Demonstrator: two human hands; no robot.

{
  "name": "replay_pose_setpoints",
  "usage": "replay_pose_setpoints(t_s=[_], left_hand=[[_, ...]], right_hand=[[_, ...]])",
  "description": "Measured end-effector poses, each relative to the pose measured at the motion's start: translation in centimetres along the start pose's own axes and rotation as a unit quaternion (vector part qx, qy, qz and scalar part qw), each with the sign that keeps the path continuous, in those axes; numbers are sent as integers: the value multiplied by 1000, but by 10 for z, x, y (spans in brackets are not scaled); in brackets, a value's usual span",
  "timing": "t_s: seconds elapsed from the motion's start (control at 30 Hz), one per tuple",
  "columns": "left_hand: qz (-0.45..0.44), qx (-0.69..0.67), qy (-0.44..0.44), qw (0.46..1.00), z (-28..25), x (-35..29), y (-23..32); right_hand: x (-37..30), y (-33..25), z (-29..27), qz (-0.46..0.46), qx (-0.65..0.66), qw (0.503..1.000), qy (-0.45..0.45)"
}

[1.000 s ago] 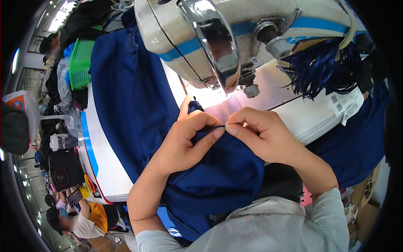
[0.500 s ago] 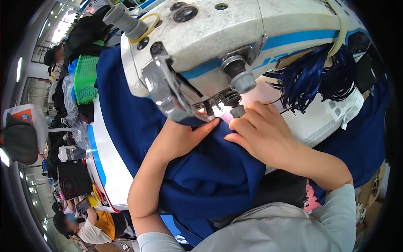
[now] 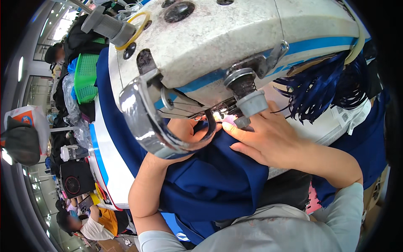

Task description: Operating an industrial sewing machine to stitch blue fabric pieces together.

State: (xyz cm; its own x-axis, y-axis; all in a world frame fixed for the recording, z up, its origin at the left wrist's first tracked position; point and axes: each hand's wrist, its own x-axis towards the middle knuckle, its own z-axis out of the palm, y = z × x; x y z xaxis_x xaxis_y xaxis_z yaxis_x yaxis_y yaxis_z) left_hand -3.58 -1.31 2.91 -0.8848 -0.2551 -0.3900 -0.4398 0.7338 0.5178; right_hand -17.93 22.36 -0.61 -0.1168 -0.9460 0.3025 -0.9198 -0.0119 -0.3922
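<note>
Navy blue cloth (image 3: 214, 180) lies bunched under the head of a white and blue sewing machine (image 3: 201, 46) and drapes down over my lap. My left hand (image 3: 180, 132) grips the cloth's edge just left of the lit needle area, partly covered by the machine's shiny chrome guard (image 3: 138, 113). On the other side, my right hand (image 3: 270, 136) pinches the cloth, its thumb pointing at the needle area. Its further fingers are hidden behind the grey tension knob (image 3: 252, 104). The needle itself cannot be made out.
A bundle of dark blue strips (image 3: 331, 88) hangs at the machine's right, above white paper labels (image 3: 350, 113). At the left stand a green basket (image 3: 86, 77) and a clear bottle (image 3: 72, 152). A person (image 3: 90, 224) sits at the lower left, another further back.
The machine head appears larger and nearer, its chrome guard now covering part of my left hand. My right thumb has come forward toward the needle area.
</note>
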Motion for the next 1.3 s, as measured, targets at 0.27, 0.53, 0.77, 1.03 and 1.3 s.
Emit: replay_pose_setpoints(t_s=[0.27, 0.53, 0.77, 1.03, 1.3], left_hand=[[-15, 42, -16, 999, -5, 3, 16], [30, -66, 52, 996, -2, -3, 15], [167, 98, 292, 937, 3, -53, 58], [212, 158, 201, 943, 50, -69, 48], [223, 182, 214, 933, 55, -56, 19]], right_hand=[[8, -6, -9, -65, -87, 994, 23], [14, -11, -8, -121, -170, 976, -60], [16, -11, -12, -132, -209, 961, -120], [15, -7, -7, -136, -188, 970, -76], [15, -8, -13, -83, -121, 986, -83]])
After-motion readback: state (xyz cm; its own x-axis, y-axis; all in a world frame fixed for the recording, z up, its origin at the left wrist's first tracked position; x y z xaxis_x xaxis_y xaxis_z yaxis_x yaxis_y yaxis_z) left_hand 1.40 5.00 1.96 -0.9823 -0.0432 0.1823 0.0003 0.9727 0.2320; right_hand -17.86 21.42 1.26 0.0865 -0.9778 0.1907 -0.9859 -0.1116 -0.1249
